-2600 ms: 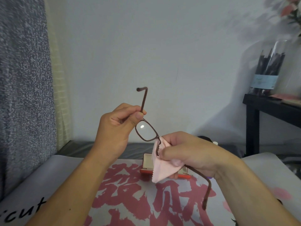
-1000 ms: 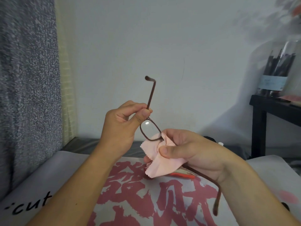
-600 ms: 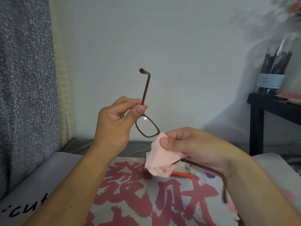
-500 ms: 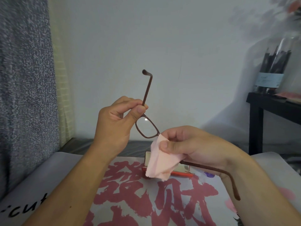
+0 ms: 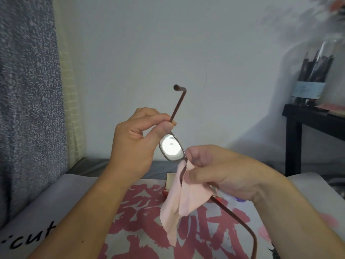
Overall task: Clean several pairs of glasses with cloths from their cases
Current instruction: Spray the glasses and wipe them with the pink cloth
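Glasses [image 5: 172, 147]: thin dark reddish-brown frame, rectangular lenses with rounded corners, held in the air between both hands, above the printed surface. One lens is exposed and catches a bright white glare across most of its face. One temple arm rises steeply above the left hand, straight, ending in a short bent tip. The other temple arm runs down and to the right beneath the right hand, curving at its far end near the bottom edge.

Left hand [image 5: 136, 144]: thumb and forefinger pinch the frame at the hinge corner, the remaining fingers curled in.

Right hand [image 5: 216, 171]: thumb and fingers pinch a pale pink cloth [image 5: 183, 200] folded over the second lens, which is hidden inside it. The cloth has zigzag-cut edges and hangs in a loose point below the hand.

Just below and behind the cloth, a case [image 5: 170, 181] with a cream interior and red edge, mostly covered. Under both forearms, a white covering [image 5: 78, 199] printed with large red characters and black lettering at lower left.
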A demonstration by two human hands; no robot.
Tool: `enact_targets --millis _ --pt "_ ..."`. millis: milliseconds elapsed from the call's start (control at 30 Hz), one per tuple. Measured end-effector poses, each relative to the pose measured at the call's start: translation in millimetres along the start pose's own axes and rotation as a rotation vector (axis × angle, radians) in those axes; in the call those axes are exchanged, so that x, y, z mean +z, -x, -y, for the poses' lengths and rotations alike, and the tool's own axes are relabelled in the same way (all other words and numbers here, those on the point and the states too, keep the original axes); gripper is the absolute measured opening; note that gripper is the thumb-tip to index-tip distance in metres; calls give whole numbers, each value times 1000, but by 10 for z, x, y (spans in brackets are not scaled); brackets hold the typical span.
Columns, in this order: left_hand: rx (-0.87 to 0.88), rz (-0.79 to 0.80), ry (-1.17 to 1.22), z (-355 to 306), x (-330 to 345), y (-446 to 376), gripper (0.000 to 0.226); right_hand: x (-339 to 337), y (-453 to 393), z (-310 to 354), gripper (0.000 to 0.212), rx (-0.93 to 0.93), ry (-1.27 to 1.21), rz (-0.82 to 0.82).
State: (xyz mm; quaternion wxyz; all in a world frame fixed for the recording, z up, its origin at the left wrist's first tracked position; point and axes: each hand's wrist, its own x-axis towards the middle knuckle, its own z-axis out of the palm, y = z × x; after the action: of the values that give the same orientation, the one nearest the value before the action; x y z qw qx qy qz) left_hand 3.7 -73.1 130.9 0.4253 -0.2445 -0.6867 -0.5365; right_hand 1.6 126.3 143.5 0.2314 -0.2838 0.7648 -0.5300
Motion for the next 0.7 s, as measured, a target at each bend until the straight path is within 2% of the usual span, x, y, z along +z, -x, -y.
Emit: enact_targets --millis 333,433,533,700 --pt "10 -149 20 -55 -16 -16 11 -138 188 101 22 -16 -30 46" --pt "-15 -149 14 -71 -4 -14 12 -167 210 110 19 4 -9 48" --pt "-16 -117 19 -66 17 -7 12 -109 142 82 14 14 84 1" --pt "-101 -114 180 2 -29 -41 10 -1 106 104 11 -46 44 -85"
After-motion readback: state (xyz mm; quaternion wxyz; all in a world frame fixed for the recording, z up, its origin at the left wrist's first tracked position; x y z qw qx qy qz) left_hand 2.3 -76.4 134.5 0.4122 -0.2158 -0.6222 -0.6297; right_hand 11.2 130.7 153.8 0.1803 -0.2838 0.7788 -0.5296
